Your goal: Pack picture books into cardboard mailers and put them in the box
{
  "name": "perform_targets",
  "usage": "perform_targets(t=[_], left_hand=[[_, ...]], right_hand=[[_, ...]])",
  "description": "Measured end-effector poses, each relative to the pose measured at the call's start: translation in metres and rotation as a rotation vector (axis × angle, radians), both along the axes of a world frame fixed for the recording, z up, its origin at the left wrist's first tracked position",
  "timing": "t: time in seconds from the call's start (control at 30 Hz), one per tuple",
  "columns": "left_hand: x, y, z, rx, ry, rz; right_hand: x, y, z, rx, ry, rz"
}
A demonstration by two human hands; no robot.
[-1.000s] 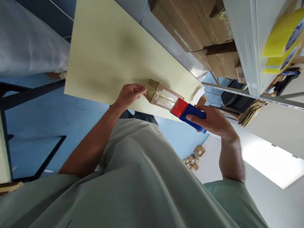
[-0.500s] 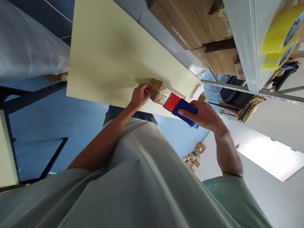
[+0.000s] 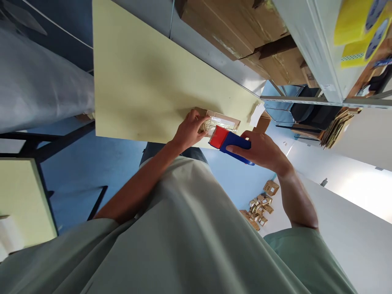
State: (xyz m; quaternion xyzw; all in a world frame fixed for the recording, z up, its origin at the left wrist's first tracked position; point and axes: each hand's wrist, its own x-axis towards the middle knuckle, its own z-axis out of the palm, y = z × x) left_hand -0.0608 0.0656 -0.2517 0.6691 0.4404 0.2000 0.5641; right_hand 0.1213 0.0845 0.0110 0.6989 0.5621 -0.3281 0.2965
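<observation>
A small cardboard box [image 3: 235,122] with a pale label and glossy clear tape lies near the front edge of the cream tabletop [image 3: 137,77]. My left hand [image 3: 190,130] grips its left end, the thumb over the taped side and the other fingers bent around the back corner. In my right hand [image 3: 263,148] is a red and blue tape dispenser [image 3: 234,142], its toothed red end pointing left, close to the box's near side. Whether the dispenser touches the box, I cannot tell. My right palm hides the dispenser's rear end.
Large cardboard boxes [image 3: 220,28] stand along the far side. Yellow tape rolls [image 3: 352,24] sit on a metal shelf [image 3: 309,36] at upper right. A white paper piece [image 3: 256,114] lies at the table's right end. Small boxes [image 3: 260,206] are piled on the floor.
My left hand has moved right and closed over the box's taped end. The dispenser has shifted slightly down along the box's near side. The whole view has turned a little.
</observation>
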Motion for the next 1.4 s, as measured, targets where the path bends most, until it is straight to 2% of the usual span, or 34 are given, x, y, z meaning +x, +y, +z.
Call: perform_targets(t=[0.13, 0.23, 0.43, 0.53, 0.63, 0.73, 0.83, 0.97, 1.07, 1.23, 1.33, 1.4], left_hand=[[0.005, 0.003, -0.004, 0.005, 0.052, -0.017], [0.003, 0.002, -0.004, 0.007, 0.084, -0.006], [0.003, 0.001, 0.002, -0.054, 0.135, 0.0], [0.007, -0.002, 0.008, -0.086, 0.15, 0.08], [0.013, -0.009, 0.016, -0.135, 0.211, 0.189], [0.025, -0.017, 0.022, -0.182, 0.266, 0.303], [0.043, -0.022, 0.022, -0.181, 0.315, 0.439], [0.068, -0.025, 0.01, -0.108, 0.398, 0.589], [0.081, -0.029, -0.003, -0.046, 0.379, 0.654], [0.086, -0.033, -0.023, 0.008, 0.395, 0.698], [0.086, -0.028, -0.022, 0.086, 0.446, 0.647], [0.087, -0.023, -0.015, 0.141, 0.488, 0.542]], right_hand=[[0.024, -0.004, -0.005, 0.023, -0.064, 0.05], [0.054, -0.005, -0.019, -0.006, -0.071, 0.037], [0.102, -0.007, -0.076, -0.07, -0.022, -0.003], [0.113, -0.008, -0.102, -0.08, 0.067, -0.038], [0.119, -0.01, -0.116, -0.055, 0.157, -0.035], [0.121, -0.01, -0.121, -0.052, 0.181, -0.018], [0.121, -0.01, -0.123, -0.034, 0.202, 0.012], [0.12, -0.013, -0.126, -0.01, 0.227, 0.01], [0.12, -0.015, -0.128, 0.006, 0.243, -0.01], [0.12, -0.014, -0.128, -0.015, 0.257, -0.004], [0.121, -0.012, -0.13, -0.027, 0.255, 0.009], [0.122, -0.011, -0.132, -0.019, 0.266, 0.016]])
